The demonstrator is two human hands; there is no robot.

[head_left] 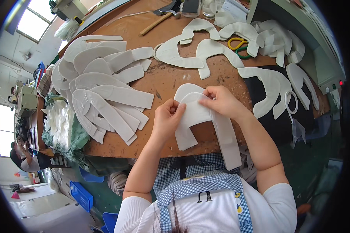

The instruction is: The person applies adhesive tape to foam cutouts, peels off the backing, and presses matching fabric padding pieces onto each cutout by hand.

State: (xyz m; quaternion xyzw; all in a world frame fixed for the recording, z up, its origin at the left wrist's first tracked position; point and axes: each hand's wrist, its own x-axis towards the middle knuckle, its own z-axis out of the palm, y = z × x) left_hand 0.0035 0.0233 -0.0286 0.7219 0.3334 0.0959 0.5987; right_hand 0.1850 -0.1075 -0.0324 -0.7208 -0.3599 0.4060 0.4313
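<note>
From afar I see the left hand [169,118] and right hand [224,101] both pinching the curved piece [197,112] over the near edge of the tabletop [160,87]; I judge it partway handled, not yet set down; a heap [105,91] lies left, loose pieces [269,89] right; which are finished I cannot tell.

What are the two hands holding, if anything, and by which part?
Layered white arched pieces, by their rounded upper part: the left hand at its left side, the right hand at its right.

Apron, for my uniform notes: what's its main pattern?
The apron is blue-and-white gingham check, clearest in the head view.
</note>
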